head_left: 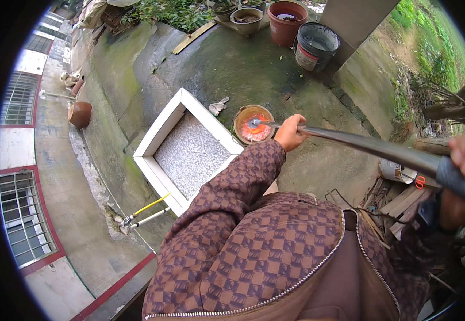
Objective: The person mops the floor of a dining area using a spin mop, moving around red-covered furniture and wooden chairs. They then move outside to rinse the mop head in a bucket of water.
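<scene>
A long metal-handled mop (366, 143) slants across from the right. Its head (254, 123), a pale hub with red-orange strands around it, sits down inside a small tan bucket (238, 130). My left hand (292, 134) is closed round the lower pole, just right of the bucket. At the upper end, near the right rim, my right hand (463, 160) grips the dark grey handle sleeve; blur hides some of its fingers. Beside the bucket, on the left, stands a square white-rimmed basin (149, 176) with a speckled grey floor. A greyish crumpled cloth (219, 106) lies between its corner and the bucket.
At the back stand a brown-red pot (284, 33), a black bucket (313, 53) and a pillar (352, 27). A tap (128, 222) with a yellow pipe is left of the basin. Wood pieces (398, 203) and a white pail (392, 170) lie right. The concrete ground looks mossy.
</scene>
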A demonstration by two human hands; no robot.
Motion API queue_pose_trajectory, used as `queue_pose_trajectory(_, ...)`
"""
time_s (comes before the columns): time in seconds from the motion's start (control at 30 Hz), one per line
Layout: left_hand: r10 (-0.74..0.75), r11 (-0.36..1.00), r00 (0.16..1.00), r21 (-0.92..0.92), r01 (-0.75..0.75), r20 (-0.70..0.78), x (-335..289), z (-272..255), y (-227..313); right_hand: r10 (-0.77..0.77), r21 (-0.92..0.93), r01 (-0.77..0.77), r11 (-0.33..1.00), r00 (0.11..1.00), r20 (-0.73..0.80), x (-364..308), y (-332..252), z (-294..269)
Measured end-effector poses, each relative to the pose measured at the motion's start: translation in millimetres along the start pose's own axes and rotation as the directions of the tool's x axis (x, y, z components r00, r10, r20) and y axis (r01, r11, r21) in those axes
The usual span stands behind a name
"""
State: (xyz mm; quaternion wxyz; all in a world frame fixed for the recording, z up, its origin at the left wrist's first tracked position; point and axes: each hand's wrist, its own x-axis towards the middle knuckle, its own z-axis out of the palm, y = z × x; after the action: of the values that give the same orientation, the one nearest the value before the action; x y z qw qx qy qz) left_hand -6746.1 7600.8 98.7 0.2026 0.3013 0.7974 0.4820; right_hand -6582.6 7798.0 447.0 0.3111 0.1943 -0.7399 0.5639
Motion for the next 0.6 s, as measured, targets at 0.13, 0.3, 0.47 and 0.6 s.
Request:
queue_pose_trajectory(0.13,0.182,0.982,0.956,0.084,-0.167,-0.231,-1.4,-63.3,-27.6,0.177,0.012,-0.181,0.983,0.974,0.143,54.6,116.3,73.0)
queue_pose_trajectory(0.3,-0.210,0.970,0.885,0.023,0.241,-0.416,-112.7,-127.0,-101.5,0.393,0.320,-0.420,0.849,0.908,0.149,60.9,245.9,142.2)
queue_pose_trajectory(0.47,-0.648,0.726,0.475,-0.295,0.621,-0.595,-298.2,-125.3,-136.5,0.562,0.187,-0.605,0.774,0.792,0.238,35.8,365.5,168.9)
queue_pose_trajectory(0.6,-0.733,0.569,0.148,-0.480,0.667,-0.664,-416.3,-50.2,-95.0,0.659,0.063,-0.706,0.706,0.686,0.309,-6.2,461.9,186.7)
